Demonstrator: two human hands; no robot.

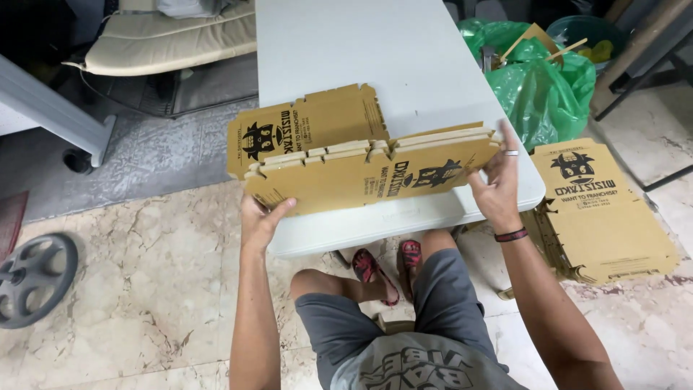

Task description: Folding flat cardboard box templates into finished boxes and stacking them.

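Note:
A bundle of flat brown cardboard box blanks (361,180) with black printing is held on edge over the near end of a white table (375,50). My left hand (261,220) grips its lower left corner. My right hand (498,180), wearing a ring and a dark wristband, holds its right end. Another flat blank (303,126) lies on the table just behind the bundle, overhanging the table's left edge.
A stack of the same flat blanks (603,209) lies on the floor to the right. Green plastic bags (541,72) sit beyond it. A grey wheel (32,278) lies on the marble floor at left, with a cushioned seat (166,40) farther back.

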